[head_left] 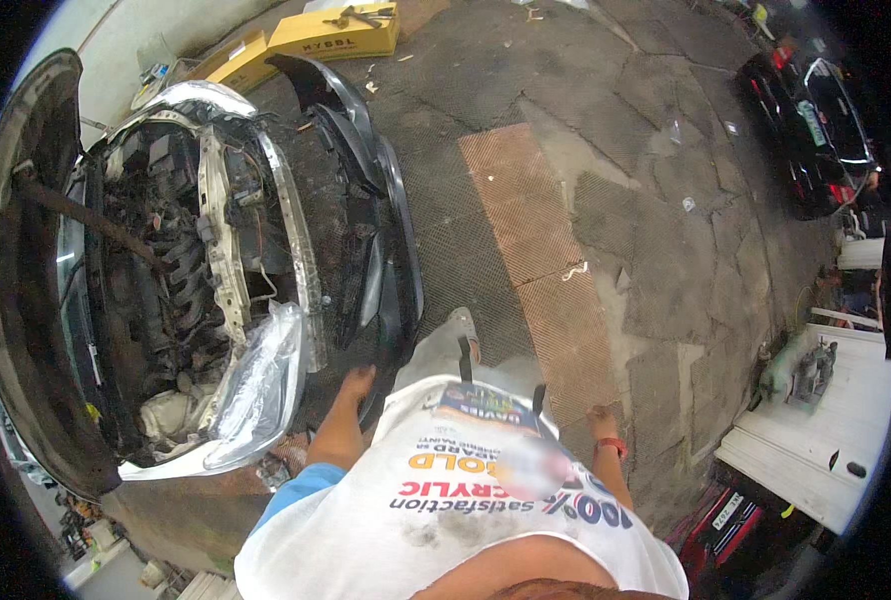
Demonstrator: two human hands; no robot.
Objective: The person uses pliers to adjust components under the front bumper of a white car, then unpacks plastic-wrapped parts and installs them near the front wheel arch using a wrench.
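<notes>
My left hand (359, 381) hangs at my left side, close to the near end of a dark car bumper (394, 230) on the floor. I cannot tell whether it touches the bumper, and its fingers are too small and dark to read. On my other side my right hand (602, 415) hangs low over the floor, with a red band on the wrist. Nothing shows in it, but its fingers are foreshortened. Left of the bumper stands a car with its hood (26, 260) raised, its engine bay (171, 250) exposed and its headlight (266, 385) wrapped in clear film.
Yellow boxes (331, 32) lie beyond the car, with tools on top. A dark car (806, 130) stands at the far right. A white panel (801, 440) and a red car part (721, 525) are at the near right. Brown matting (531, 210) covers part of the floor.
</notes>
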